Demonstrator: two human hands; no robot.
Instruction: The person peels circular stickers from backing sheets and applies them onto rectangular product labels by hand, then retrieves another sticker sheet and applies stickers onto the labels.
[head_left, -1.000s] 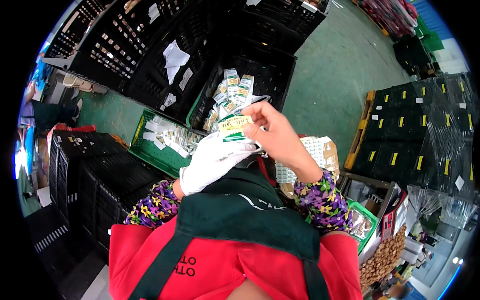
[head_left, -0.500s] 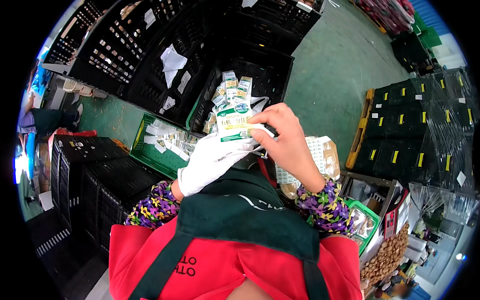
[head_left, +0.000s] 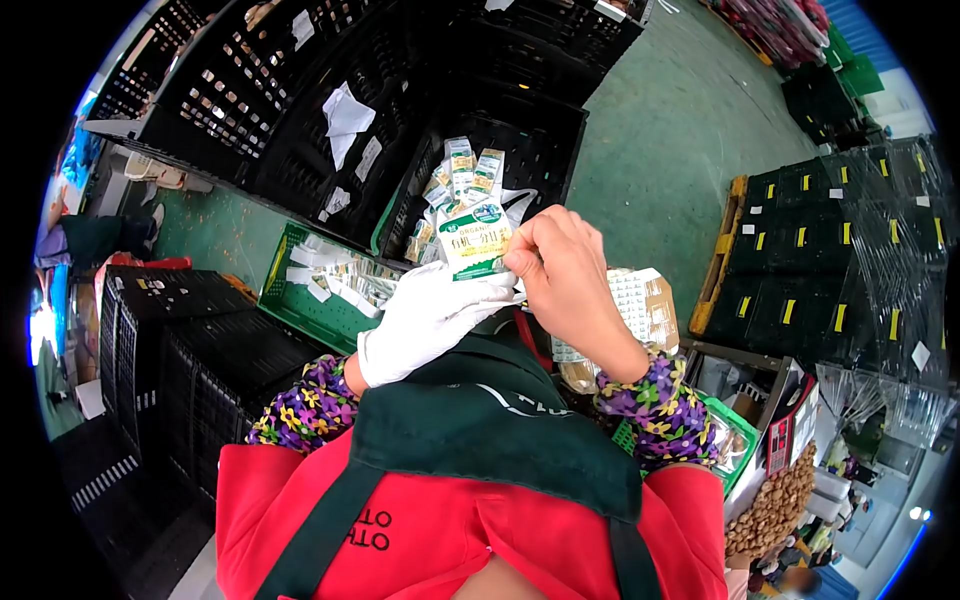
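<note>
A green and white printed label (head_left: pixel 472 238) with yellow lettering and the word ORGANIC is held up before my chest. My left hand (head_left: pixel 425 318), in a white glove, grips its lower edge from below. On its right edge, the thumb and forefinger of my bare right hand (head_left: pixel 568 275) are pinched together. A white strip shows beneath the label between the hands; whether it belongs to the label I cannot tell. Just beyond, bundles of similar labels (head_left: pixel 462 168) lie in a black crate (head_left: pixel 545 135).
Left of my hands is a green crate (head_left: pixel 315 325) with more bundled labels. A printed cardboard piece (head_left: pixel 645 310) lies right of my right wrist. Stacked black crates (head_left: pixel 215 360) stand at left, wrapped crates (head_left: pixel 800 240) on a pallet at right. Brown mushroom-like pieces (head_left: pixel 775 510) sit lower right.
The label has tilted slightly. My right hand has turned a little, its fingers drawn in closer at the label's right edge. My left hand has stayed almost in place.
</note>
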